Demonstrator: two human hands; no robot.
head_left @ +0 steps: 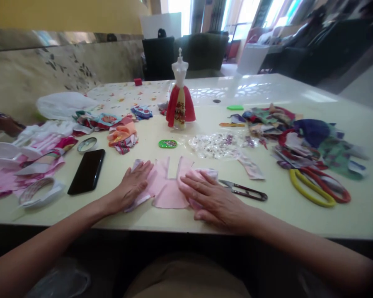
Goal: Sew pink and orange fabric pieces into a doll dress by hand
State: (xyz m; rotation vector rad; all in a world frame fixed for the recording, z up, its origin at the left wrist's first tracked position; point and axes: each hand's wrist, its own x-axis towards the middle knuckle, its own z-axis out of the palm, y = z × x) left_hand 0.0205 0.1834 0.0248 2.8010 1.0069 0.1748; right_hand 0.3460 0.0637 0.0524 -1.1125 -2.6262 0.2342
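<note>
A small pink cut-out fabric piece (pixel 169 188) lies flat near the table's front edge. My left hand (pixel 133 186) rests flat on its left side with fingers stretched out. My right hand (pixel 213 198) lies flat on its right side, fingers spread. Just right of my right hand lie small thread snips (pixel 245 191). Farther back in the middle stands a white doll mannequin (pixel 180 93) wearing a red skirt.
A black phone (pixel 87 170) lies left of my left hand, beside pink cloth and white plastic pieces (pixel 34 165). Yellow and red scissors (pixel 320 188) and a heap of fabric scraps (pixel 301 136) lie at the right. A green pincushion (pixel 167 143) and a bead bag (pixel 216 145) sit mid-table.
</note>
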